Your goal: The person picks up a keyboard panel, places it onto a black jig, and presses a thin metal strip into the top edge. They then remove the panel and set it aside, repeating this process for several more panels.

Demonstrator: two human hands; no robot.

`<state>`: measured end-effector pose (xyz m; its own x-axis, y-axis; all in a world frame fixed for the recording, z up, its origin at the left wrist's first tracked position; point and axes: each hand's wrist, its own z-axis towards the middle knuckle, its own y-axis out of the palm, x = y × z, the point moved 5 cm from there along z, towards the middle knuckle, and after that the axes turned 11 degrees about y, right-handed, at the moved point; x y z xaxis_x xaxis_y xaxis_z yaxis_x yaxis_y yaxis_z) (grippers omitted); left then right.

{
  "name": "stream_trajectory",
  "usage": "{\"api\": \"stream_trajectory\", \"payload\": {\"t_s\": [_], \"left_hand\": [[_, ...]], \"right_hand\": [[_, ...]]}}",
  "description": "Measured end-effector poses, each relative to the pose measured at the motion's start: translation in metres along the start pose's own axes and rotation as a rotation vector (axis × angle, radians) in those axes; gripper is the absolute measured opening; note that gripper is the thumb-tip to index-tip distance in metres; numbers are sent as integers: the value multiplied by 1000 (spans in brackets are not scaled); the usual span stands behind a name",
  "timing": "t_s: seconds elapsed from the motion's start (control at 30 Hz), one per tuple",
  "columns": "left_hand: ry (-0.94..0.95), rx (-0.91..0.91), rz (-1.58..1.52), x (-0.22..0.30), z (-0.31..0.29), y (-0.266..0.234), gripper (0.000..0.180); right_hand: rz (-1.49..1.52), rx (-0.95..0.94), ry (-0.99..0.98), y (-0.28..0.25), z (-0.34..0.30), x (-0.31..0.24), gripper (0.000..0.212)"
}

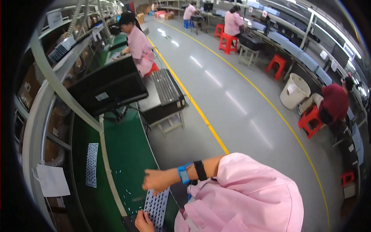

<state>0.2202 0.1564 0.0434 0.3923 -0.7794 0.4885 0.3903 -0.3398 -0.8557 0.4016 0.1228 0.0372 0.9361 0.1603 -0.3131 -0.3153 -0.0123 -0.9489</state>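
Observation:
A white keyboard plate [156,207] with rows of dark openings lies on the green bench top at the bottom centre. At its left edge, my left hand [143,222] grips it with the fingers closed; the lower hand is cut off by the frame. Over the plate's far end is my right hand [159,180], fingers curled. Whatever it holds is hidden, though a thin blurred grey shape shows just below it. Small white strips [129,193] lie scattered on the green surface to the left of the plate.
A second keyboard plate [91,164] lies across the pale rail. Beyond my right hand stand a black monitor [112,83] and a keyboard [164,87] on a dark case. A person in pink [140,48] sits farther along the bench. Red stools [311,121] line the right.

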Motion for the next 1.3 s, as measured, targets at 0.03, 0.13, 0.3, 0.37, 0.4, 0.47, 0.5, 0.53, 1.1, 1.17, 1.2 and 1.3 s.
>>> {"api": "stream_trajectory", "payload": {"t_s": [0.03,0.13,0.3,0.37,0.4,0.47,0.5,0.53,1.1,1.17,1.2,1.3], "left_hand": [[35,39,10,5,-2,1,18],[80,154,39,10,-14,0,18],[-107,236,84,2,-56,-7,18],[-163,292,83,-2,-73,-15,19],[-206,337,101,-4,-84,-20,19],[-298,318,111,-9,-115,-22,21],[-352,321,116,-9,-133,-22,22],[-409,392,139,-10,-149,-20,22],[-860,551,374,-43,-218,20,27],[-920,484,424,-47,-223,27,27],[-938,447,364,-46,-220,30,29],[-858,468,330,-59,-221,38,28]], "right_hand": [[16,-16,-1,11,4,-4,32],[36,-43,-40,29,15,-11,23],[114,-33,-285,37,44,-46,13],[90,-40,-389,36,58,-65,13],[88,-34,-440,36,62,-76,12],[81,-47,-562,47,64,-105,12],[70,-55,-595,56,65,-119,14],[49,-59,-640,63,67,-129,16],[112,-140,-999,122,104,-186,15],[105,-147,-993,125,101,-180,14],[101,-138,-944,127,100,-177,14],[104,-97,-919,133,96,-169,10]]}}
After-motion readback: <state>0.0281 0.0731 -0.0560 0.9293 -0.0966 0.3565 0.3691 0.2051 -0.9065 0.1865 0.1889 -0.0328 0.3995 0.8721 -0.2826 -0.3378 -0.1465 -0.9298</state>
